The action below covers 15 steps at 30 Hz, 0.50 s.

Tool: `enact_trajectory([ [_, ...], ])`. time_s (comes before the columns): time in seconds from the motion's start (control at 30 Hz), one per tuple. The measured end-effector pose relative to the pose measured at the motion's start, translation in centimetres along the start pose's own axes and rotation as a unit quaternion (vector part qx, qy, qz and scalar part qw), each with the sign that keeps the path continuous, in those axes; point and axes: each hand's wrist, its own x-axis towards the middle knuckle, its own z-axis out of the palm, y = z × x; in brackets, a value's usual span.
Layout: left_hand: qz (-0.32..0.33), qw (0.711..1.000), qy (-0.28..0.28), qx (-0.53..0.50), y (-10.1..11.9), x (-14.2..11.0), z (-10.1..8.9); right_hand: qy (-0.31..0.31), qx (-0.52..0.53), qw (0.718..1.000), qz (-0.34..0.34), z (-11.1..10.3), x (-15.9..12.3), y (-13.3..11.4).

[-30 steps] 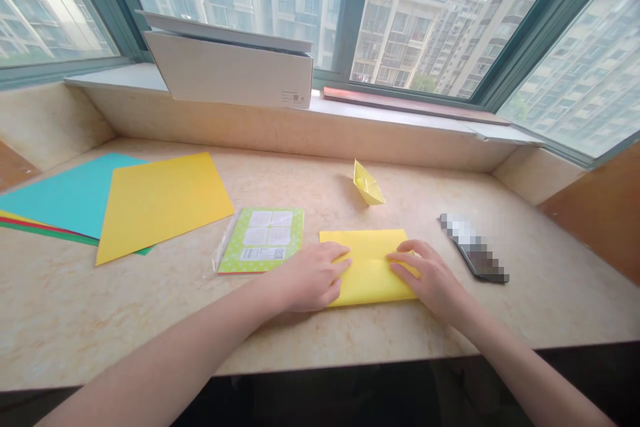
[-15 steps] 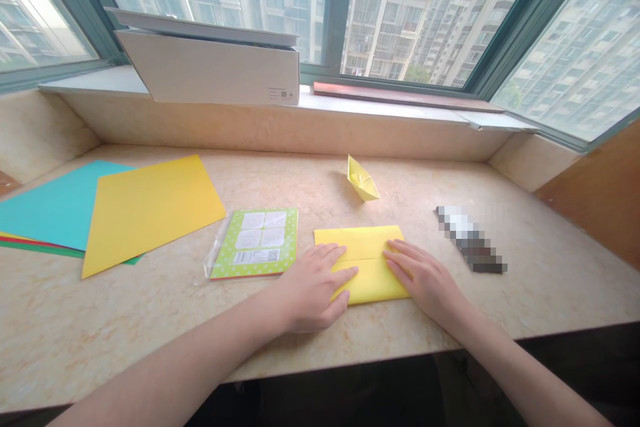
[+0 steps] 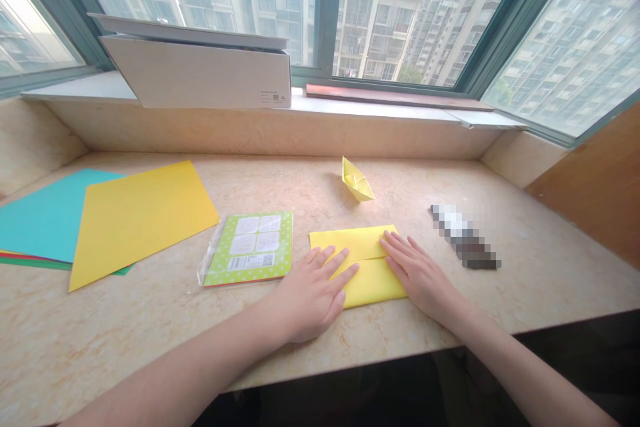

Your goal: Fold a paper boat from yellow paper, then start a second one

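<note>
A folded sheet of yellow paper [image 3: 373,280] lies flat near the counter's front edge, with two flaps meeting at a seam across its middle. My left hand [image 3: 313,290] rests flat over its left side, fingers spread. On the right side lies my right hand [image 3: 420,273], palm down with fingers stretched out along the paper's edge. Neither hand grips anything. Beyond the sheet stands a small yellow paper boat [image 3: 359,181]. To the left of my left hand is a green dotted packet of paper [image 3: 253,247] in a clear sleeve.
Large coloured sheets, a yellow one [image 3: 143,220] over a turquoise one [image 3: 43,213], lie at the far left. A dark pixelated object [image 3: 465,238] is on the right. On the window ledge sit a white box [image 3: 200,73] and a long reddish bar [image 3: 395,97].
The view has shifted slightly. My right hand has slid a little up the paper's right side, and my left hand's fingers are spread more. The paper stays flat.
</note>
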Motion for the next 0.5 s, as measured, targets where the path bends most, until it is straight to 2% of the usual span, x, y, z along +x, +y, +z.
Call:
enact_trajectory([
  [0.07,0.007,1.000,-0.004,-0.006,-0.1,0.0,0.0,-0.028,0.011,0.999,-0.037,-0.7,0.1,0.0],
  [0.17,0.020,1.000,-0.015,-0.018,-0.2,0.0,0.0,-0.101,0.031,0.991,-0.084,-1.8,0.2,0.1],
  [0.23,0.023,0.999,-0.023,-0.025,-0.3,0.0,0.0,-0.131,0.046,0.987,-0.080,-2.2,0.2,0.1],
  [0.5,0.031,0.999,-0.031,-0.019,-0.4,0.4,0.3,-0.166,0.030,0.984,-0.061,-1.8,-0.2,0.2],
])
